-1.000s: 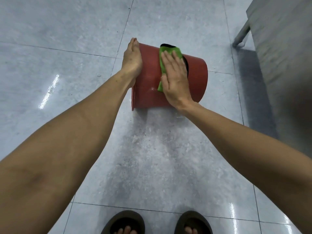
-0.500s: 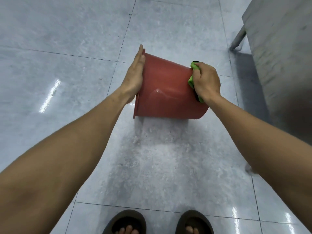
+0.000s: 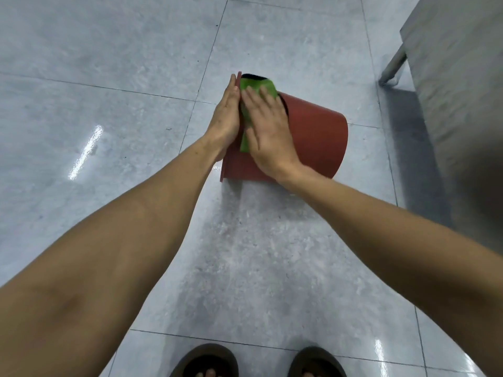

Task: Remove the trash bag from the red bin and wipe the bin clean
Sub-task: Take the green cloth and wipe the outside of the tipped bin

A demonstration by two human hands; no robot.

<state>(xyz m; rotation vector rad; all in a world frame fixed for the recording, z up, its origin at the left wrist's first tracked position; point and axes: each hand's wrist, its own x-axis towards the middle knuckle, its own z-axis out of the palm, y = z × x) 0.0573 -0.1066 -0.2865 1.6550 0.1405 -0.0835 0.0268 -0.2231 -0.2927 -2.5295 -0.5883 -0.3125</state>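
The red bin (image 3: 315, 137) is laid on its side on the grey tiled floor (image 3: 109, 77), rim end to the left, base end to the right. The left hand (image 3: 226, 118) is held flat and open against the rim end, fingers extended, nothing grasped. The right hand (image 3: 268, 134) is spread open, palm down, and a green cloth (image 3: 257, 85) is pressed by it onto the upper wall of the bin beside the rim; the cloth is pinned, not clenched. A grey table (image 3: 457, 77) is seen at the far right, and two dark sandals (image 3: 206, 360) at the near edge
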